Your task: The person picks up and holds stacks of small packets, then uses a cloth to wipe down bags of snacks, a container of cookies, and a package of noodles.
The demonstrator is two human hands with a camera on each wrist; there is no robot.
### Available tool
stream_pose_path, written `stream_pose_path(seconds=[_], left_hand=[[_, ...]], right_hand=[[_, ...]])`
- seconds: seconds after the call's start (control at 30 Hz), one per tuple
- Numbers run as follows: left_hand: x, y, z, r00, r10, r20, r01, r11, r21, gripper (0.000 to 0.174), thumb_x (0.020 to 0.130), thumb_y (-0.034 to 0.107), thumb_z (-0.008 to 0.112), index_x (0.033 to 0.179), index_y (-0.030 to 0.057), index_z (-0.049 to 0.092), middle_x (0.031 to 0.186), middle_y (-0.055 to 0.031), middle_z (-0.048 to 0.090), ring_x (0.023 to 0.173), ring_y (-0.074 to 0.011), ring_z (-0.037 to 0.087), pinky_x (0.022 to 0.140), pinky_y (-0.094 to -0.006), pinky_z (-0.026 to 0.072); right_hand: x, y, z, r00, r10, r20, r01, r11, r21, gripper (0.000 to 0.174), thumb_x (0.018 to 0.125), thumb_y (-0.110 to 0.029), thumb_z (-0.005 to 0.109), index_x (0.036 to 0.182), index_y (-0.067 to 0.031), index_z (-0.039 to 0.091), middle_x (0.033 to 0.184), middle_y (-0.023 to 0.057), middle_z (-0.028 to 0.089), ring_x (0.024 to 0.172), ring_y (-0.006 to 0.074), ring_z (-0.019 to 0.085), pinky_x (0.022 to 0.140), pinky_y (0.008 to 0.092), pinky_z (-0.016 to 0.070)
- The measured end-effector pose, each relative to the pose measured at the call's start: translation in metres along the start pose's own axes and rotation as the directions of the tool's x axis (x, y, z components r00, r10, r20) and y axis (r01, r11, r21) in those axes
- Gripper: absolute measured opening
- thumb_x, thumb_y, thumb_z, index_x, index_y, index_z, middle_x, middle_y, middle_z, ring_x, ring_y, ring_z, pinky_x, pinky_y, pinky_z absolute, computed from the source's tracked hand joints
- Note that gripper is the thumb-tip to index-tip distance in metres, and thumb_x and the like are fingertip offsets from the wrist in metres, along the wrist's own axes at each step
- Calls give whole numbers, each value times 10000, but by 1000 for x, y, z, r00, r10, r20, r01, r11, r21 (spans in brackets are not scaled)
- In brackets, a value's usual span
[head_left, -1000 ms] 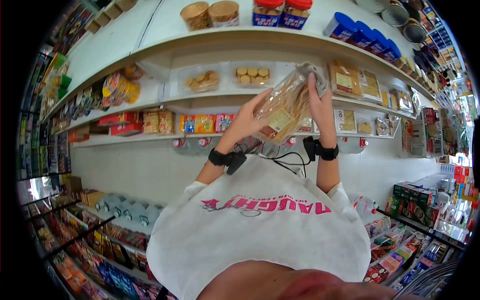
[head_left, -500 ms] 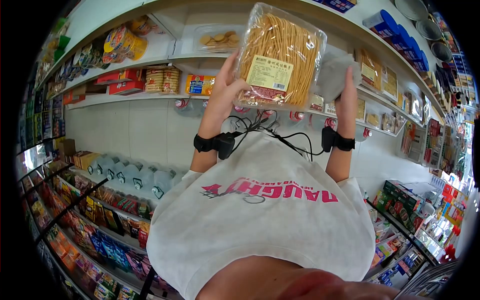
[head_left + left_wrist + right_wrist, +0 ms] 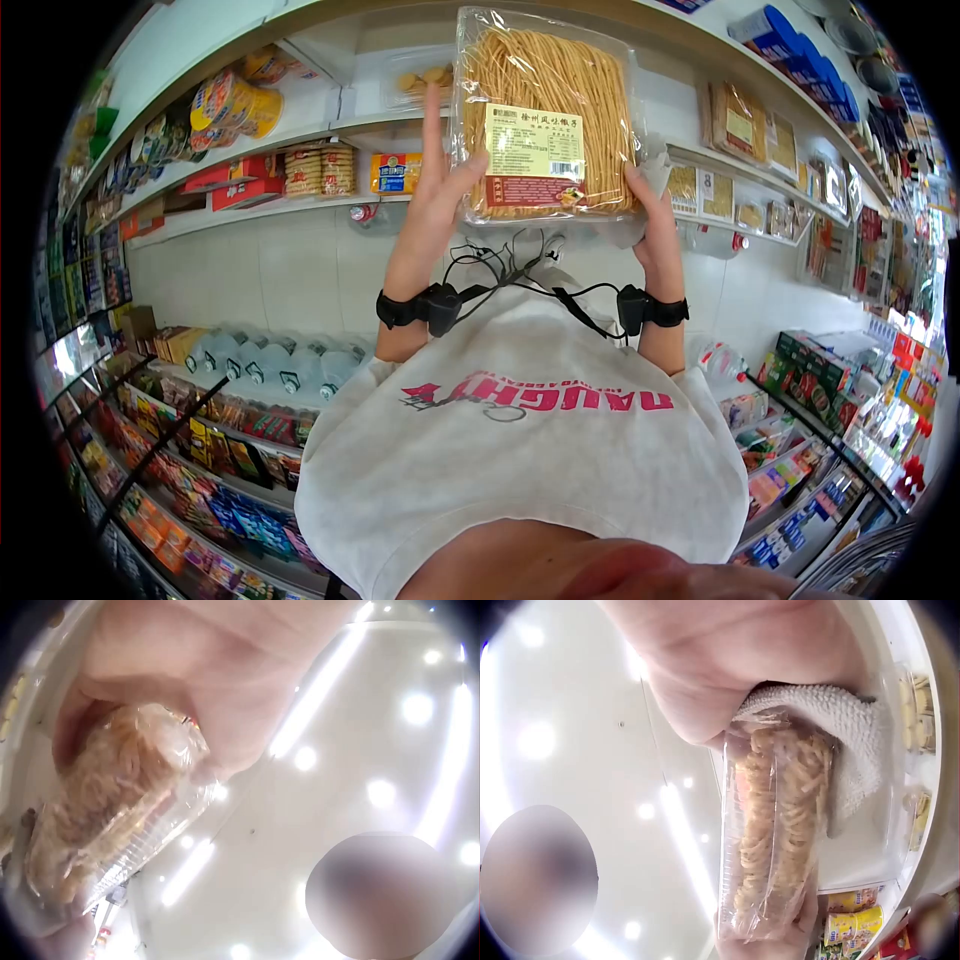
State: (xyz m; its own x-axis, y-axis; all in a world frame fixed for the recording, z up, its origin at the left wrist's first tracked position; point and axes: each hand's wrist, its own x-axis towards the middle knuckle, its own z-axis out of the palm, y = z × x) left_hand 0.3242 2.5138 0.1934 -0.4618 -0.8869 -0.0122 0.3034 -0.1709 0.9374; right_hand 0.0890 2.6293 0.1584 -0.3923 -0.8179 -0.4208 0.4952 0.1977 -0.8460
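Observation:
A clear plastic pack of fried dough strands [image 3: 550, 80], with a yellow and red label facing the head camera, is held up in front of the shelves. My left hand [image 3: 428, 215] grips its left edge, thumb on the front and one finger pointing up beside it. At the right edge my right hand [image 3: 658, 230] grips the pack, its thumb over the front corner. A white cloth [image 3: 855, 742] lies between the right palm and the pack, bunched behind the edge. The left wrist view shows the pack's end [image 3: 120, 787] under the left palm.
Behind the pack run shelves [image 3: 350, 125] with a tray of round biscuits [image 3: 420, 78], yellow tubs [image 3: 235, 105] and red boxes [image 3: 240, 185]. Flat packs [image 3: 740, 130] stand on the right. Large water bottles [image 3: 290, 362] line a lower shelf at left. Black cables [image 3: 510, 275] hang between the wrists.
The pack has turned from tilted and side-on to label towards the head camera. The right hand, apart from it with the cloth half a second ago, has come in to its right edge.

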Motion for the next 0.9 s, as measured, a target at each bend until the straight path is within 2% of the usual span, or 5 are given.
stream_pose_path(seconds=[0.13,0.4,0.57,0.73,0.9], left_hand=[[3,-9,3,985,-27,171,-10,977,212,755,950,265,546,1548,75,125,1537,-145,270,1357,-186,351,1053,-303,348],[10,4,71,952,-252,175,292,920,-261,615,949,377,531,1460,88,344,1290,-74,572,1108,-184,607,908,-348,513],[26,22,106,843,-346,411,460,860,-221,554,962,420,491,1390,78,413,1288,-130,577,1108,-262,620,956,-414,519],[38,39,148,647,-348,679,486,874,-15,750,986,552,339,1413,-64,304,1265,-409,480,1099,-420,601,941,-392,520],[51,47,180,516,-463,720,524,836,163,891,961,649,272,1446,-93,184,1269,-440,447,1134,-453,574,941,-377,530]], right_hand=[[-13,-8,-24,998,58,29,-63,976,210,528,954,-329,576,1357,-8,461,1288,80,557,1162,175,547,974,333,440],[-46,-42,-32,915,-390,-99,401,904,150,548,999,-400,472,1370,1,440,1337,109,535,1228,208,504,1047,358,384],[-53,-75,-60,367,-921,128,875,296,-384,543,1002,-370,493,1374,20,436,1345,100,503,1181,150,491,1023,276,342],[-45,-107,-94,567,-822,-45,811,567,-140,419,971,-325,564,1236,-4,519,1159,60,565,935,118,490,875,235,374],[-20,-130,-123,830,-556,-49,528,753,393,343,956,-321,588,1158,-49,535,1090,37,583,1003,137,540,920,294,424]])
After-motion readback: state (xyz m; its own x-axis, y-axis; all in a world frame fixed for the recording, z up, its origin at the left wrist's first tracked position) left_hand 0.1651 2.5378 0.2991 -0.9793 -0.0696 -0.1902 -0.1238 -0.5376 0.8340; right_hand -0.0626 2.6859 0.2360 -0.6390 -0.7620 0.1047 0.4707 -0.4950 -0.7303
